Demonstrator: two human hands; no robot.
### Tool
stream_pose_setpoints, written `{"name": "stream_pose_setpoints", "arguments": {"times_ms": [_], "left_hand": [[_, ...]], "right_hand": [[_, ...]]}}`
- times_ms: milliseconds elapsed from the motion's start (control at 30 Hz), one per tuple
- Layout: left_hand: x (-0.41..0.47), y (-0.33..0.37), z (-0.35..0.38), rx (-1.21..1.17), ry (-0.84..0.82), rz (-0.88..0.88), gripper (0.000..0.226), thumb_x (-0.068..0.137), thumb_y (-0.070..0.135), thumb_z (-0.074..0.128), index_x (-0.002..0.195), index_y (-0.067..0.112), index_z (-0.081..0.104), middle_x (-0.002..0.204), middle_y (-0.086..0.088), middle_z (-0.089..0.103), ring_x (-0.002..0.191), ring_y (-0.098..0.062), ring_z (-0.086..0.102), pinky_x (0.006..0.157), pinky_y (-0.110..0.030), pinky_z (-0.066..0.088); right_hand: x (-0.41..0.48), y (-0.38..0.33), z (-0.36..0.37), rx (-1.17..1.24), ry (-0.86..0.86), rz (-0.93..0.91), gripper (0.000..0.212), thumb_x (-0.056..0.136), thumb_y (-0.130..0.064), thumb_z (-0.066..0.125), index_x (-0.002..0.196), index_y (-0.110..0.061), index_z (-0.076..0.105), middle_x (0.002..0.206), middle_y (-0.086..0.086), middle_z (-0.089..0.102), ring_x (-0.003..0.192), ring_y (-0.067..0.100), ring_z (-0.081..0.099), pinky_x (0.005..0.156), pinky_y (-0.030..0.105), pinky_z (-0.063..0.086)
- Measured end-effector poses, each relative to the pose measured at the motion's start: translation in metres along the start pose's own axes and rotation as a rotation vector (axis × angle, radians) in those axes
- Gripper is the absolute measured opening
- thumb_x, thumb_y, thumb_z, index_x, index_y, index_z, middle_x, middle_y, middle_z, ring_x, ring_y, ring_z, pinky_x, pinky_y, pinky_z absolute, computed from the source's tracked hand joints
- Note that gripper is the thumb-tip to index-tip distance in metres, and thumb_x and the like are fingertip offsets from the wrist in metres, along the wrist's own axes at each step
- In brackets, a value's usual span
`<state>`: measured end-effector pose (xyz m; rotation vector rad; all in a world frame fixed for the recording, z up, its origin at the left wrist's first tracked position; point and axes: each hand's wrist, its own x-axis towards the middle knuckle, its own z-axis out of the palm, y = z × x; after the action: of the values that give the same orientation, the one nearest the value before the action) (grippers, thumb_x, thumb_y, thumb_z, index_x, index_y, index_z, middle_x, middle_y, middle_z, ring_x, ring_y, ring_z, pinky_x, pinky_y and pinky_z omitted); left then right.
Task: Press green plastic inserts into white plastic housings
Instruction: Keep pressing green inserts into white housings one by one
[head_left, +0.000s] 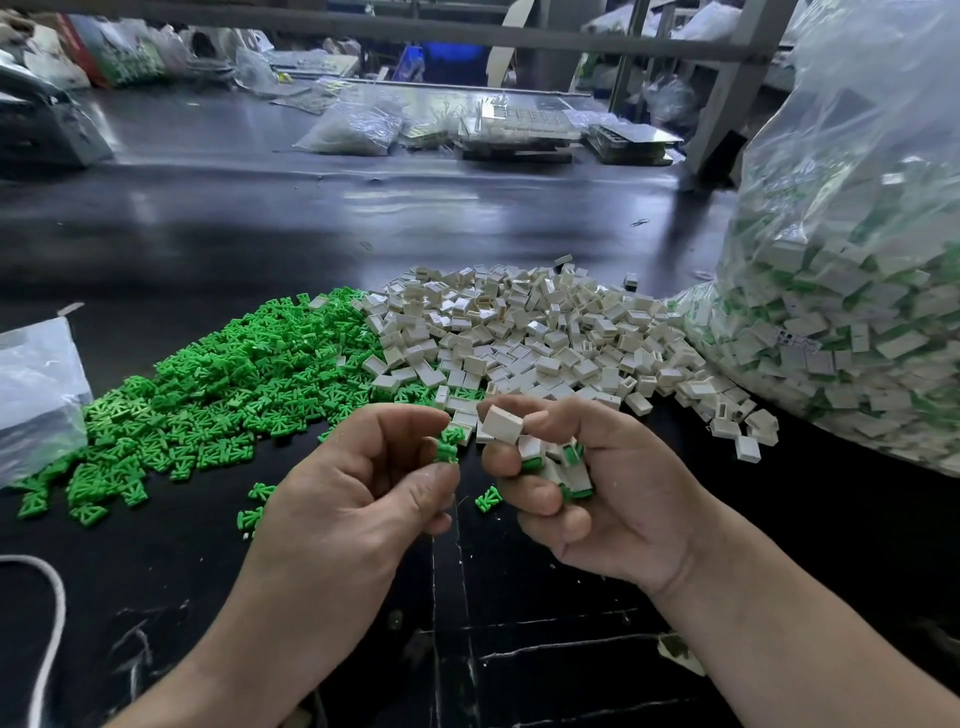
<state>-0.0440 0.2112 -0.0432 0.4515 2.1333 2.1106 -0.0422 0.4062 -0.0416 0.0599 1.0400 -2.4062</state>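
Note:
My left hand (358, 483) pinches a green insert (448, 448) between thumb and fingers. Just to its right, my right hand (587, 488) pinches a white housing (503, 423) between thumb and forefinger, while its curled lower fingers cradle several assembled white-and-green pieces (563, 467). Insert and housing are a small gap apart. Behind the hands lie a pile of green inserts (218, 384) on the left and a pile of white housings (540, 338) on the right, on a black table (467, 597).
A large clear bag (852, 312) of assembled pieces stands at the right. A smaller clear bag (36, 384) lies at the left edge, a white cord (52, 613) at lower left. Loose green inserts (488, 499) lie near the hands. Bags and trays (519, 130) sit at the back.

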Motion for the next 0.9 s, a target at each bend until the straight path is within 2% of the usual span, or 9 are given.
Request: {"name": "stream_pose_setpoints", "arguments": {"times_ms": [167, 233, 400, 567, 733, 900], "left_hand": [[-0.001, 0.003, 0.000, 0.082, 0.073, 0.026, 0.023, 0.069, 0.022, 0.072, 0.088, 0.036, 0.073, 0.082, -0.002, 0.073, 0.070, -0.016, 0.069, 0.065, -0.016, 0.055], [-0.002, 0.003, 0.000, 0.107, 0.094, 0.041, 0.024, 0.069, 0.024, 0.072, 0.088, 0.038, 0.072, 0.081, -0.001, 0.072, 0.070, -0.015, 0.069, 0.066, -0.017, 0.056], [-0.003, 0.003, 0.001, 0.135, 0.122, 0.075, 0.023, 0.070, 0.025, 0.073, 0.089, 0.038, 0.072, 0.081, 0.002, 0.072, 0.068, -0.013, 0.068, 0.062, -0.013, 0.053], [-0.002, 0.005, 0.002, 0.042, 0.093, 0.099, 0.021, 0.072, 0.020, 0.070, 0.089, 0.031, 0.074, 0.081, -0.002, 0.072, 0.069, -0.016, 0.068, 0.062, -0.018, 0.055], [-0.003, 0.007, 0.000, -0.023, 0.079, 0.067, 0.020, 0.074, 0.024, 0.069, 0.092, 0.030, 0.074, 0.079, -0.007, 0.072, 0.070, -0.018, 0.070, 0.062, -0.018, 0.055], [-0.002, 0.007, -0.001, -0.031, 0.089, 0.046, 0.017, 0.071, 0.028, 0.071, 0.087, 0.026, 0.072, 0.075, -0.010, 0.071, 0.067, -0.021, 0.070, 0.060, -0.021, 0.056]], "right_hand": [[-0.002, 0.001, 0.002, -0.071, -0.101, -0.010, 0.018, 0.076, -0.013, 0.076, 0.093, -0.012, 0.071, 0.080, 0.003, 0.059, 0.052, 0.007, 0.054, 0.038, 0.015, 0.043], [-0.003, 0.001, 0.003, -0.111, -0.109, -0.011, 0.014, 0.080, -0.013, 0.075, 0.092, -0.013, 0.069, 0.079, 0.001, 0.058, 0.052, 0.005, 0.053, 0.038, 0.014, 0.042], [-0.002, 0.003, 0.008, -0.118, -0.022, 0.024, 0.003, 0.088, -0.018, 0.062, 0.089, -0.015, 0.063, 0.075, 0.001, 0.056, 0.047, 0.005, 0.050, 0.035, 0.013, 0.037], [-0.003, 0.008, 0.013, -0.182, 0.039, 0.010, 0.012, 0.086, -0.024, 0.063, 0.091, -0.012, 0.063, 0.075, 0.003, 0.058, 0.047, 0.007, 0.051, 0.034, 0.015, 0.036], [-0.004, 0.010, 0.016, -0.288, 0.078, -0.046, 0.014, 0.093, -0.027, 0.063, 0.092, -0.013, 0.066, 0.076, 0.004, 0.059, 0.048, 0.008, 0.050, 0.036, 0.016, 0.035], [-0.004, 0.011, 0.019, -0.342, 0.098, -0.092, 0.016, 0.085, -0.029, 0.070, 0.088, -0.015, 0.062, 0.072, 0.003, 0.058, 0.045, 0.009, 0.049, 0.034, 0.017, 0.033]]}}
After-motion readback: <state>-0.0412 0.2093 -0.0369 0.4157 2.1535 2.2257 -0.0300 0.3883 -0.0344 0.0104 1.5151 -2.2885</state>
